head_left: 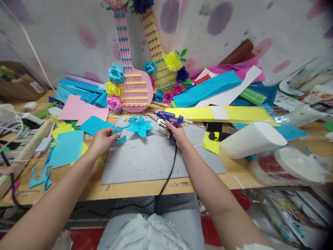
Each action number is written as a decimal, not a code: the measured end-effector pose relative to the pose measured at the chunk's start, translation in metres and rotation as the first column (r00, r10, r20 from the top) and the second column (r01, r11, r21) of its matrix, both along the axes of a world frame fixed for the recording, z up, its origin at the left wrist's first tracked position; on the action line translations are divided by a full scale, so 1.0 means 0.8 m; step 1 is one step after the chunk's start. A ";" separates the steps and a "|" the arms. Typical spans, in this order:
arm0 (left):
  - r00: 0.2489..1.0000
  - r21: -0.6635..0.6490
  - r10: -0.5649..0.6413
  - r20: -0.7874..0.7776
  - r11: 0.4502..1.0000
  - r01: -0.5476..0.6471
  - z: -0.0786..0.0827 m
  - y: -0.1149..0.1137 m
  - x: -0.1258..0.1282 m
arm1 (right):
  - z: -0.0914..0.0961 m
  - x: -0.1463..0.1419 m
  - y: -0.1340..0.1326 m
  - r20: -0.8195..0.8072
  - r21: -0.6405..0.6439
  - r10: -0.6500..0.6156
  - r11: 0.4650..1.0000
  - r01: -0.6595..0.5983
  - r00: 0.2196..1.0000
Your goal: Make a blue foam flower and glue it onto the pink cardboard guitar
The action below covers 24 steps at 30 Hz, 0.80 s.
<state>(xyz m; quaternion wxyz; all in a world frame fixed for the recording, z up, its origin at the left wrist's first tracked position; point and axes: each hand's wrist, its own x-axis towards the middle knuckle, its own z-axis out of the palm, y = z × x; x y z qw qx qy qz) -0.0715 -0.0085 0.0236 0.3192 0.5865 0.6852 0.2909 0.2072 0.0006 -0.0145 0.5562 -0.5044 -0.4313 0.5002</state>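
My right hand [177,132] is wrapped round a blue hot glue gun [170,116], its nozzle pointing left and its black cord running down off the table edge. Between the fingertips of my left hand [105,139] is a small blue paper petal [119,139]. A blue paper flower [141,126] with pointed petals lies between my two hands, on the grey cutting mat [145,163]. Scissors [161,125] lie behind the glue gun, partly hidden by it.
Two paper guitars, one pink [137,88] and one yellow [156,52], lean against the wall with paper flowers on them. Blue sheets [66,147] and scraps lie left, beside a power strip [23,156]. A yellow paper roll [241,115] and a white cylinder [255,139] lie right.
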 end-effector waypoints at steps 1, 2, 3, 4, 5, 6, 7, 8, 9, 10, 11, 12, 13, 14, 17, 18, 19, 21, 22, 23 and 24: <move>1.000 -0.002 0.007 -0.014 1.000 -0.007 0.000 0.000 0.000 | 0.000 0.000 0.000 0.002 -0.001 0.007 1.000 -0.007 1.000; 1.000 -0.004 0.011 -0.026 1.000 -0.011 -0.001 0.000 0.000 | 0.001 0.000 -0.001 0.005 -0.004 0.013 1.000 -0.013 1.000; 0.999 -0.002 0.015 -0.031 1.000 -0.015 -0.003 -0.001 0.000 | 0.001 0.000 -0.001 0.009 -0.006 0.016 1.000 -0.016 1.000; 1.000 0.003 0.021 -0.023 1.000 -0.021 -0.005 -0.001 0.000 | 0.001 -0.001 -0.001 0.010 -0.005 0.017 1.000 -0.017 1.000; 1.000 0.008 0.025 0.002 1.000 -0.025 -0.006 -0.001 0.001 | 0.002 -0.001 -0.001 0.010 -0.005 0.016 1.000 -0.016 1.000; 0.999 0.008 0.032 0.044 0.999 -0.033 -0.008 -0.001 0.002 | 0.002 -0.001 -0.002 0.012 -0.005 0.015 1.000 -0.015 1.000; 0.994 -0.001 0.046 0.098 0.999 -0.046 -0.008 -0.001 0.003 | 0.003 -0.001 -0.002 0.014 -0.007 0.013 1.000 -0.013 1.000; 0.986 -0.021 0.064 0.156 0.998 -0.061 -0.008 0.000 0.004 | 0.003 -0.001 -0.002 0.017 -0.009 0.012 1.000 -0.012 1.000; 0.974 -0.050 0.083 0.212 0.996 -0.074 -0.008 0.001 0.005 | 0.003 -0.001 -0.002 0.019 -0.010 0.011 1.000 -0.011 1.000; 0.959 -0.080 0.099 0.264 0.993 -0.081 -0.007 0.002 0.006 | 0.003 -0.001 -0.003 0.019 -0.011 0.011 1.000 -0.011 1.000; 0.945 -0.104 0.110 0.307 0.991 -0.081 -0.007 0.004 0.007 | 0.003 -0.001 -0.003 0.020 -0.011 0.012 1.000 -0.012 1.000; 0.933 -0.121 0.112 0.342 0.990 -0.075 -0.006 0.006 0.008 | 0.003 -0.001 -0.003 0.021 -0.010 0.012 1.000 -0.012 1.000; 0.922 -0.136 0.112 0.371 0.989 -0.065 -0.006 0.008 0.008 | 0.003 -0.001 -0.002 0.021 -0.011 0.012 1.000 -0.011 1.000; 0.911 -0.153 0.112 0.396 0.987 -0.055 -0.006 0.011 0.008 | 0.002 -0.001 -0.002 0.021 -0.011 0.009 1.000 -0.009 1.000; 0.883 -0.228 0.116 0.455 0.974 -0.011 -0.008 0.017 0.004 | -0.001 -0.001 0.000 0.022 -0.008 0.005 1.000 -0.005 1.000; 0.875 -0.254 0.125 0.468 0.967 -0.003 -0.009 0.019 0.002 | -0.002 -0.001 0.001 0.019 -0.004 0.004 1.000 -0.004 1.000; 0.869 -0.278 0.135 0.475 0.961 0.003 -0.009 0.020 0.000 | -0.003 0.000 0.001 0.017 -0.002 0.003 1.000 -0.003 1.000; 0.875 -0.306 0.134 0.464 0.952 0.016 -0.009 0.021 -0.004 | -0.003 0.000 0.002 0.015 -0.003 0.002 1.000 -0.002 1.000; 0.894 -0.305 0.118 0.433 0.952 0.022 -0.008 0.021 -0.006 | -0.003 0.000 0.001 0.015 -0.005 0.002 1.000 -0.002 1.000; 0.921 -0.288 0.091 0.379 0.957 0.024 -0.007 0.020 -0.008 | -0.003 0.000 0.001 0.016 -0.007 0.003 1.000 -0.003 1.000; 0.951 -0.252 0.061 0.302 0.967 0.018 -0.006 0.020 -0.010 | -0.003 0.000 0.001 0.018 -0.009 0.005 1.000 -0.005 1.000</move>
